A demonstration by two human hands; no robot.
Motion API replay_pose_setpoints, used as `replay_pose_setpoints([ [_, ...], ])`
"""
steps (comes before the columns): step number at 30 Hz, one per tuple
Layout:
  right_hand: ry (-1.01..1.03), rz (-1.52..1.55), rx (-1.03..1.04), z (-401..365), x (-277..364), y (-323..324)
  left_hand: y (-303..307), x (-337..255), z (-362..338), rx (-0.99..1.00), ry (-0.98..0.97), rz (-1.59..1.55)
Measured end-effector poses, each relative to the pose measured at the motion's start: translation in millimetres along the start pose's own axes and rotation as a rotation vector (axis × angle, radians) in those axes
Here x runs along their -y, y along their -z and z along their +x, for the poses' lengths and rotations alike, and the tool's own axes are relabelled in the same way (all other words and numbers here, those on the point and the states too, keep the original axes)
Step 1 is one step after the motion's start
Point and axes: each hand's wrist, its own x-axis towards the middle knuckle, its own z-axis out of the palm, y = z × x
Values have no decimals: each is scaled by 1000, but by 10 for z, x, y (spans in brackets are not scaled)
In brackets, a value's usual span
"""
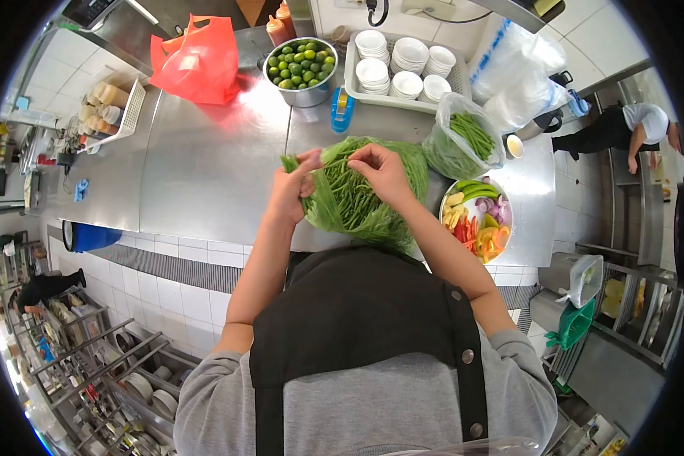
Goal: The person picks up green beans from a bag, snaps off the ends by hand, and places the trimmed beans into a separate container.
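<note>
An open green plastic bag (330, 209) full of thin green beans (355, 194) lies at the counter's front edge, close against my apron. My left hand (292, 186), at the bag's left side, is closed around a small bunch of green beans (289, 163) whose ends stick out past the fingers. Over the bag's top, my right hand (381, 173) pinches at a green bean, thumb and forefinger together; its fingertips partly hide it. Right of this bag stands a clear plastic bag (441, 148) holding more green beans (471, 135).
A round tray (442, 199) of cut vegetables sits at the right. Behind are a tape dispenser (343, 111), a pot (299, 96) of limes, a basket (349, 76) of white bowls and a red bag (197, 64). One person (638, 125) stands far right, another (49, 291) far left.
</note>
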Motion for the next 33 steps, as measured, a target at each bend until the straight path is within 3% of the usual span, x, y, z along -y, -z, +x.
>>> replay_pose_setpoints([
  [3,-63,50,-59,-54,110,25,-180,81,-35,121,-21,205],
  [5,2,-27,-159,-126,185,-5,-238,199,9,35,-119,130],
  [8,115,108,-380,-184,245,-82,-240,277,58,-74,-180,11],
  [11,232,67,-334,-234,314,-62,-282,222,-10,-27,-154,97],
  [19,153,54,-136,-322,324,-252,-381,147,-114,104,-204,193],
  [24,71,141,-146,-195,427,-116,-318,28,-141,236,-51,287],
  [27,37,35,15,-144,430,23,-340,35,-220,267,62,314],
  [30,183,-140,-6,-99,399,43,-312,79,-202,287,155,244],
  [33,666,-657,-200,-27,376,35,-309,123,-193,277,202,174],
])
